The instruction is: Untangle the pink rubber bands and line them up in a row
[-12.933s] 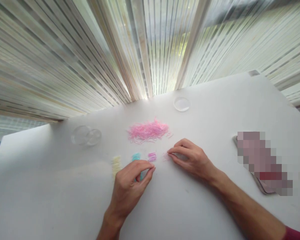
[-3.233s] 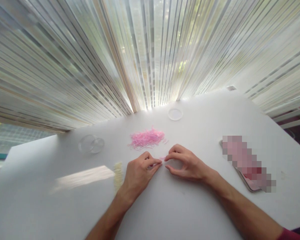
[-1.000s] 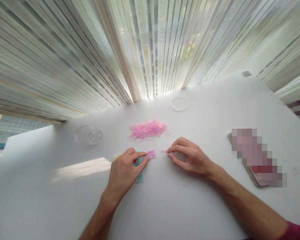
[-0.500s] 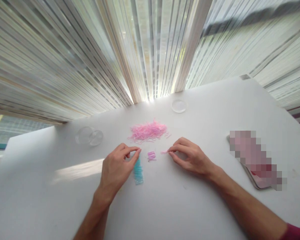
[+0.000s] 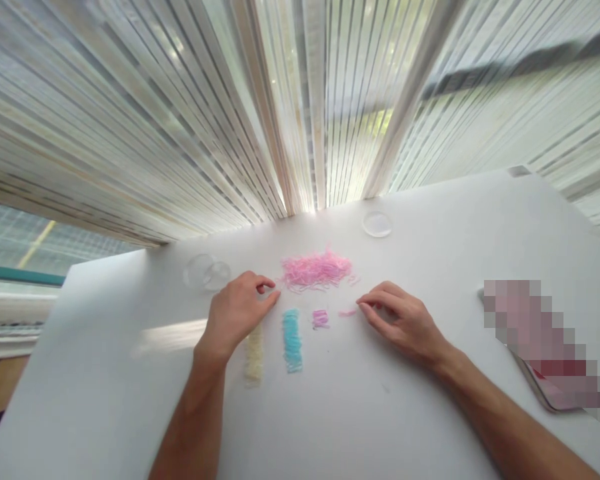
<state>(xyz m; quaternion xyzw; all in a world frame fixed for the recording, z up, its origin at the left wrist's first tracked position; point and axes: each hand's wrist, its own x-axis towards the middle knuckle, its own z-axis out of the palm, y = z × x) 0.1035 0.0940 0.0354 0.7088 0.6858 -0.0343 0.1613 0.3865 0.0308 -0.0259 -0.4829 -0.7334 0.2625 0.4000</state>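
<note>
A loose heap of thin pink strips point(image 5: 317, 269) lies mid-table. Below it, a short stack of purple strips point(image 5: 321, 319) sits beside a long column of blue strips point(image 5: 293, 340). A pale yellow column point(image 5: 254, 360) lies further left, its top hidden behind my left hand point(image 5: 240, 310). That hand hovers left of the heap with thumb and index finger apart and nothing between them. My right hand point(image 5: 400, 319) has thumb and index fingertips close together at the right end of a small pink strip point(image 5: 347, 313); whether they pinch it is unclear.
Clear round dishes or lids point(image 5: 207, 273) stand at the back left. Another clear round lid point(image 5: 377, 225) is near the back edge. A phone-like object point(image 5: 540, 383), partly pixelated, lies at the right. Striped blinds hang behind the white table point(image 5: 360, 427).
The view has shifted, so the table things appear further right. My left thumb and index finger have parted and the left hand has moved off the blue column, and the yellow column now shows.
</note>
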